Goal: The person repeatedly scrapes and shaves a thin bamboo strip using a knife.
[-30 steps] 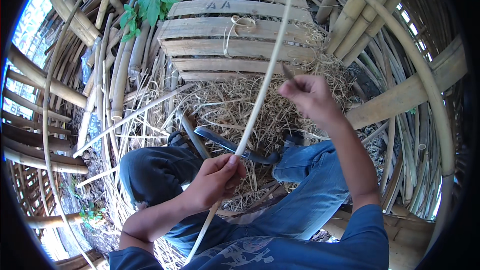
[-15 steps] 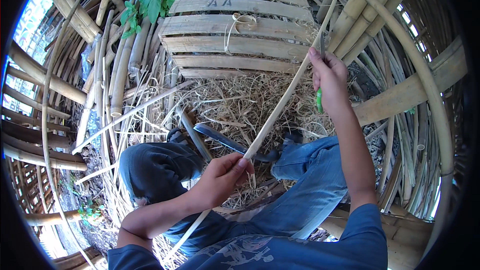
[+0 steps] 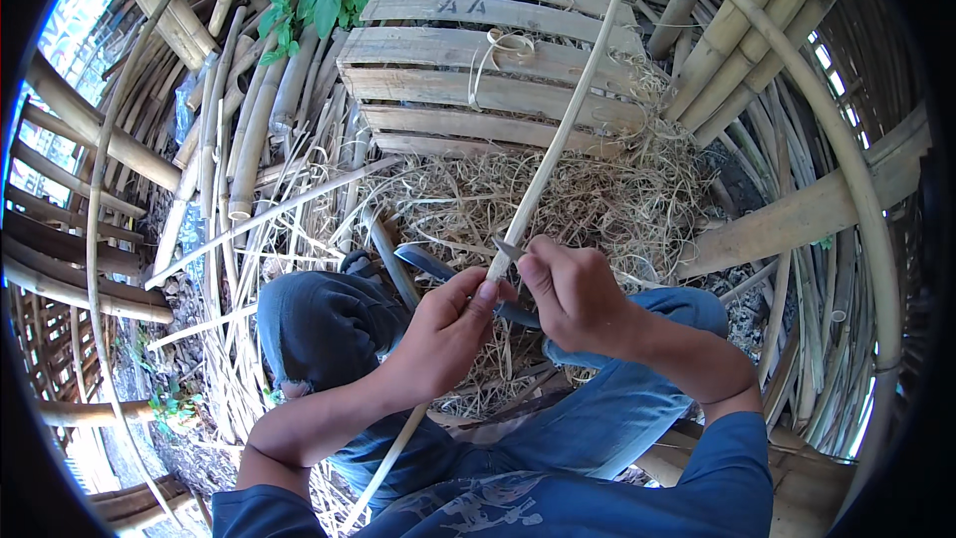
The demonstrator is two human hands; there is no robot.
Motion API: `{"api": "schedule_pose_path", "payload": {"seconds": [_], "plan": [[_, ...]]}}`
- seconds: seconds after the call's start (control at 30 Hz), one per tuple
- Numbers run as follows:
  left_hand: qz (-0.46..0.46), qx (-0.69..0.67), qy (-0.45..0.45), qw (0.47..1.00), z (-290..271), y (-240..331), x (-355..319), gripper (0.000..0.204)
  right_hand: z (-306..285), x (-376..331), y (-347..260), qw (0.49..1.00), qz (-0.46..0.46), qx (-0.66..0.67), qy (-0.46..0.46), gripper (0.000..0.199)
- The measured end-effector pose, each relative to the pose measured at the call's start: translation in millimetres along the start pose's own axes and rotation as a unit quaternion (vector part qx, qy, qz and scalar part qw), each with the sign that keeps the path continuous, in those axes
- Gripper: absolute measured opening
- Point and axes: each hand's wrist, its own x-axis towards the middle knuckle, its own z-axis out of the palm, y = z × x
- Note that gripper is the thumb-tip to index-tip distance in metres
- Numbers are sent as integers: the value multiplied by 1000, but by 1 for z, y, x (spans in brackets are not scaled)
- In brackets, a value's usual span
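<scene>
A long pale bamboo strip (image 3: 568, 120) runs from the top of the picture down past my lap. My left hand (image 3: 443, 334) grips it at mid-length above my knees. Right beside it, my right hand (image 3: 573, 289) holds a small knife (image 3: 508, 251) whose blade tip rests against the strip just above my left thumb. A larger curved blade (image 3: 423, 261) lies on the shavings between my knees, its handle hidden under my hands.
A wooden slatted pallet (image 3: 478, 90) lies ahead with a heap of dry bamboo shavings (image 3: 617, 199) in front of it. Bamboo poles (image 3: 249, 130) are stacked at the left and right. A curved bamboo frame (image 3: 856, 189) arcs around me.
My right hand has come down the strip from high at the right and now sits next to my left hand. The strip's upper end has swung a little to the left.
</scene>
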Motion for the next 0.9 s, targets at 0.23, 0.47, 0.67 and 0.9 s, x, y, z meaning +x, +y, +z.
{"api": "schedule_pose_path", "payload": {"seconds": [0.23,0.47,0.67,0.9], "plan": [[-90,-34,-21,995,0,5,-2,36,-3,2,3,988,-96,-114,31,30],[-138,-31,-55,988,-1,-1,-6,35,-16,18,33,990,22,-119,74,34],[34,219,26,975,1,-18,-1,30,0,2,2,995,-23,-94,4,33],[65,321,87,941,2,-12,-8,24,-8,13,27,980,25,-193,47,39]]}}
